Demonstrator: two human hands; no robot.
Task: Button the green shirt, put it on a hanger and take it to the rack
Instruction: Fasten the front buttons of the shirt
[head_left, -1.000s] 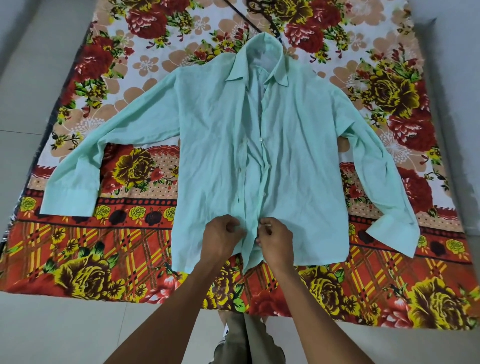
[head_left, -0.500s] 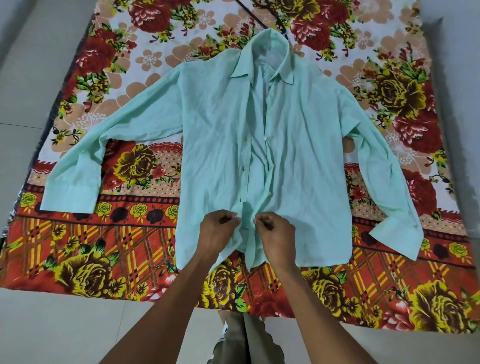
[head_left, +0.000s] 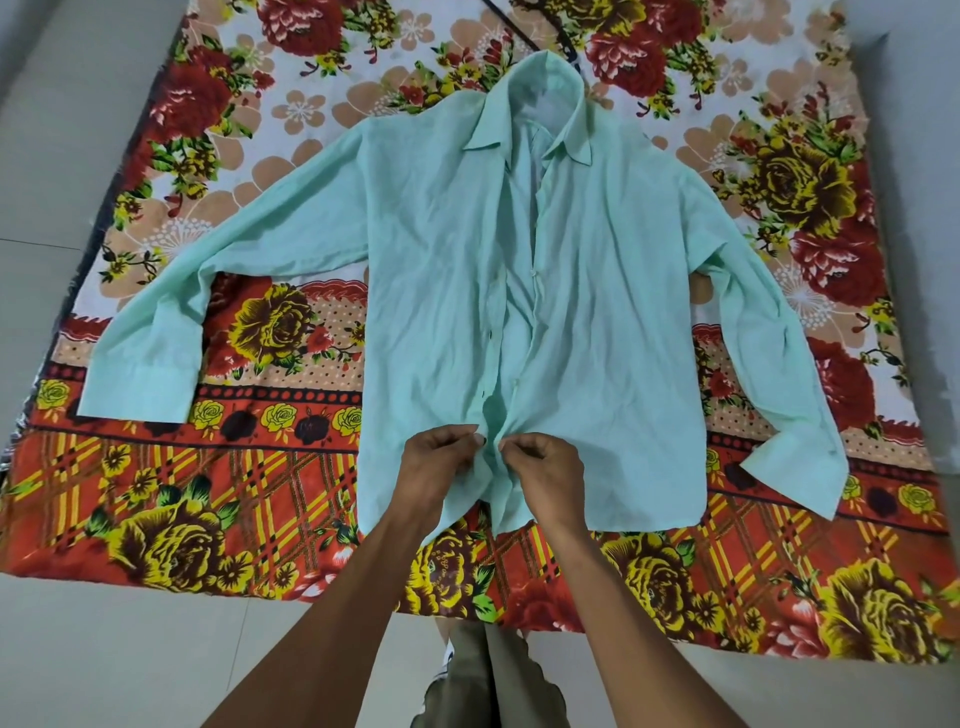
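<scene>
Head view: green shirt (head_left: 597, 332) flat on floral blanket (head_left: 249, 499), collar at 12 o'clock. Left hand (head_left: 441, 470), right hand (head_left: 543, 467) each pinch front edge at 6 o'clock hem. Fabric thin, limp, crease-prone; best held at placket edges, later collar.

the middle of the frame is filled by the green shirt (head_left: 441, 291), spread flat on the flowered cloth (head_left: 171, 499). the lower middle is taken up by the left hand (head_left: 436, 462) and the right hand (head_left: 545, 467), side by side at the front opening near the hem, with only a thin gap left between them. the two sleeves are stretched out to the left and right, so those sides are covered too. bare cloth is seen in the upper left, and below each sleeve. a thin dark thing (head_left: 519, 31) lies just above the collar. bare floor (head_left: 104, 654) is found along the bottom and left edges.
</scene>
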